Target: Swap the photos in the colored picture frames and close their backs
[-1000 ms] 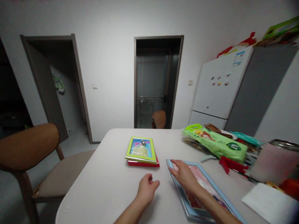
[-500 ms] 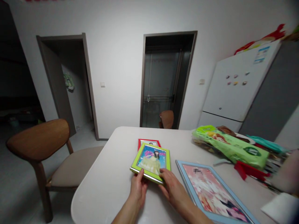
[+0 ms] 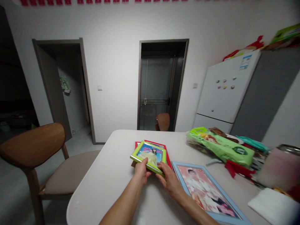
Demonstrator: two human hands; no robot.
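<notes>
A lime-green picture frame [image 3: 150,155] with a photo of a figure in a pale dress is held tilted in both hands. My left hand [image 3: 142,170] grips its near left edge, thumb on the front. On the near right edge, my right hand [image 3: 169,177] is closed with its fingertips over the border. Behind and partly under it lies a red picture frame [image 3: 167,156], most of it hidden. To the right of my right hand, a larger light-blue picture frame [image 3: 187,184] with a pink-toned photo lies face up on the white table [image 3: 105,190].
A green plastic package [image 3: 222,145], a red item [image 3: 237,168], a pinkish jar [image 3: 275,167] and white tissue [image 3: 272,203] crowd the table's right side. A wooden chair [image 3: 32,143] stands at left, another chair [image 3: 162,122] beyond the far edge. A white fridge [image 3: 225,93] stands back right.
The green frame has moved slightly away from me and tips flatter, now over more of the red frame. My hands moved with it. The camera view has tilted up and shifted right.
</notes>
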